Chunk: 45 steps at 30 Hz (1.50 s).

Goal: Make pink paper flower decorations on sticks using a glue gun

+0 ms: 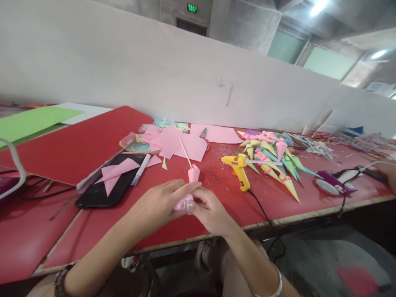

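My left hand [165,200] and my right hand [212,209] meet near the table's front edge, fingers closed together. Between them shows a shiny pink bundle [183,204] with a clear, see-through part; its kind I cannot make out. Just beyond my fingers stands a rolled pink paper piece [194,173], with a thin wooden stick [185,149] beyond its far end. Whether my fingers touch the rolled paper is hidden. To the right lies a yellow hot glue gun [239,169] with a glue stick in its back.
Pink paper sheets [185,144] and scissors [203,133] lie ahead. Several paper cones [272,152] are piled right. Left are a black tray [102,192] bearing pink scraps, a marker [140,170] and a red board [77,144]. The glue gun's cord [262,210] hangs over the edge.
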Each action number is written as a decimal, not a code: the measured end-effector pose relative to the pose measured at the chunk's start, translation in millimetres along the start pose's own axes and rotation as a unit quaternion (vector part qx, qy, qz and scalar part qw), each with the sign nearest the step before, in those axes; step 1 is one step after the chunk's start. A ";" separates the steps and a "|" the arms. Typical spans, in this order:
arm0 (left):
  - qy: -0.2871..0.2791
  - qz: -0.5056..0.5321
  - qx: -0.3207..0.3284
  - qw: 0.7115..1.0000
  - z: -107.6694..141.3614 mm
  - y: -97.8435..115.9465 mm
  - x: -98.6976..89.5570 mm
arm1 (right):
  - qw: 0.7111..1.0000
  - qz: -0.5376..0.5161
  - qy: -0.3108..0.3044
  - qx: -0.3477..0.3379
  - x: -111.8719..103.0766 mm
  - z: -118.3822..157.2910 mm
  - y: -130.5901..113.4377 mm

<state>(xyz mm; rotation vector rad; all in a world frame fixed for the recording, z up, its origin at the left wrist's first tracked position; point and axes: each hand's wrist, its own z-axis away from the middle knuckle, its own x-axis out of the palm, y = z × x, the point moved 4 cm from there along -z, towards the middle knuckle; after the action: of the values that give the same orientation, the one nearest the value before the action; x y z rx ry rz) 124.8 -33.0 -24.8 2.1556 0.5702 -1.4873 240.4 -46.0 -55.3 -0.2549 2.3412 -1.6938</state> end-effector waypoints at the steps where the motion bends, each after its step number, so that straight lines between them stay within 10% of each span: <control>1: 0.010 -0.004 0.004 1.000 -0.2 0.1 -1.2 | 1.000 -0.020 0.014 -0.006 0.6 -0.4 -1.3; 11: 0.003 -0.096 -0.104 0.990 8.7 -23.1 5.8 | 0.916 -0.272 0.287 -0.059 -47.0 -6.3 -5.3; 16: 0.038 -0.136 -0.210 0.968 10.8 -41.4 2.9 | 0.959 -0.249 0.132 0.018 -32.2 -7.9 -4.6; 23: 0.090 -0.128 -0.208 0.966 17.7 -54.4 9.9 | 0.939 -0.287 0.181 0.062 -25.8 -6.0 6.1; 27: 0.172 0.095 -0.206 0.959 16.5 -41.9 1.7 | 0.959 -0.225 0.159 0.060 -19.1 -6.1 3.7; 33: 0.139 0.557 -0.281 0.769 12.6 -14.5 17.6 | 0.986 0.064 0.150 -0.043 -2.7 -1.4 -11.8; 39: 0.180 0.733 -0.354 0.552 7.8 -1.5 34.3 | 0.908 0.357 0.143 -0.167 10.3 3.6 -19.3; 42: 0.235 0.733 -0.405 0.494 7.8 -3.7 29.0 | 0.912 0.341 0.132 -0.184 13.7 5.4 -23.5; 45: 0.247 0.715 -0.413 0.507 5.1 4.7 23.2 | 0.902 0.353 0.131 -0.211 19.8 8.2 -30.0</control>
<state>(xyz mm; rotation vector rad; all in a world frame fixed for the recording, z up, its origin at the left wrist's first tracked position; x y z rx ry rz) 131.3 -38.0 -47.5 1.2655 -0.3792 0.3647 223.9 -68.4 -31.1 0.7155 2.5069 -0.9075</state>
